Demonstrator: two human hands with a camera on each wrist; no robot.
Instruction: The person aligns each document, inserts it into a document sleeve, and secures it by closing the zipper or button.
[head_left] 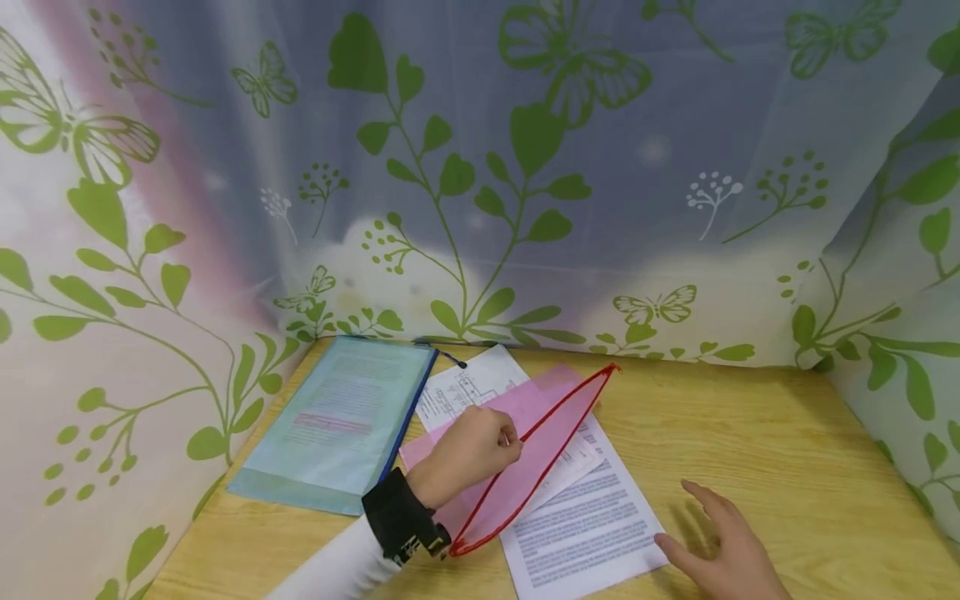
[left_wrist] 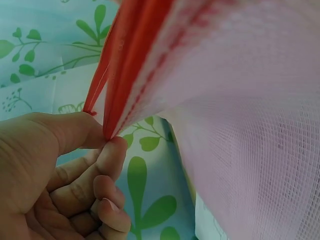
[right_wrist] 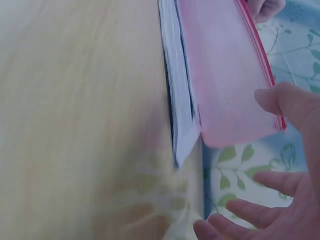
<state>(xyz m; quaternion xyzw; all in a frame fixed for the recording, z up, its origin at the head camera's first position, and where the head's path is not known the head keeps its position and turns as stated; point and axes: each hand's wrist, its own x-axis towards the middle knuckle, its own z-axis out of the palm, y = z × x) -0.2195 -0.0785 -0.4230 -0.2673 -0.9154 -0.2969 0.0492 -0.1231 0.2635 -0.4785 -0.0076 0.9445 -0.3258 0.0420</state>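
Observation:
My left hand (head_left: 476, 446) pinches the red zipper edge (left_wrist: 120, 100) of a pink mesh zipper pouch (right_wrist: 225, 75) between thumb and forefinger, the other fingers curled below. The pouch is tilted up, its mouth spread into a long gap between two red zipper edges. Under it lie a sheet of printed text (head_left: 588, 533) and a sheet with line diagrams (head_left: 468, 383), both partly covered by the pouch. My right hand (head_left: 723, 542) holds nothing; its fingers are spread just right of the text sheet's lower corner.
A light blue zipper pouch (head_left: 337, 417) with a dark blue edge and printed papers inside lies left on the wooden table (head_left: 750, 442). Behind and beside the table hangs a curtain (head_left: 637, 208) with green leaves and butterflies.

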